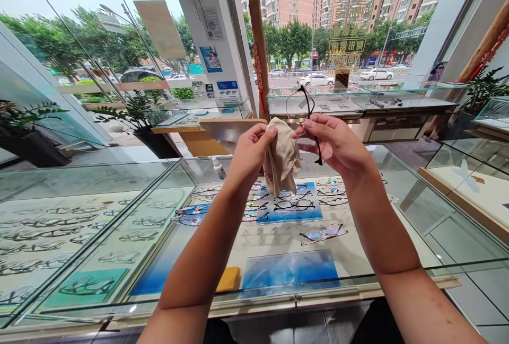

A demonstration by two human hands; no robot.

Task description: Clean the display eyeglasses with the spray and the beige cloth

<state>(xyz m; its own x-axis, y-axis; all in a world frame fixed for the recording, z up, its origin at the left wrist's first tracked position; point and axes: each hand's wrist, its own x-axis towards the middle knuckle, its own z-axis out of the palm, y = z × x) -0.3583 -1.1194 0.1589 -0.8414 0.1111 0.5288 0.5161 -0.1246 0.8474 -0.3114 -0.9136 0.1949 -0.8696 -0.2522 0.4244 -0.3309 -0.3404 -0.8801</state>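
A beige cleaning cloth (281, 154) with a zigzag edge hangs from my left hand (254, 145), pinched between thumb and fingers. My right hand (332, 140) grips a pair of eyeglasses (305, 101) with dark rims, held up on end just right of the cloth. The cloth and the fingertips of my right hand lie very close together; whether they touch I cannot tell. Below both hands, rows of eyeglasses (294, 205) lie in a glass display case. One pair of glasses (324, 234) sits apart from the rows, nearer to me.
A small white spray bottle (218, 168) stands behind my left forearm. The glass counter (159, 297) spans the front, with an orange box (228, 279) and a blue sheet (290, 271) near its edge. More display cases (477, 174) stand right and by the windows. Potted plants (149, 121) are at left.
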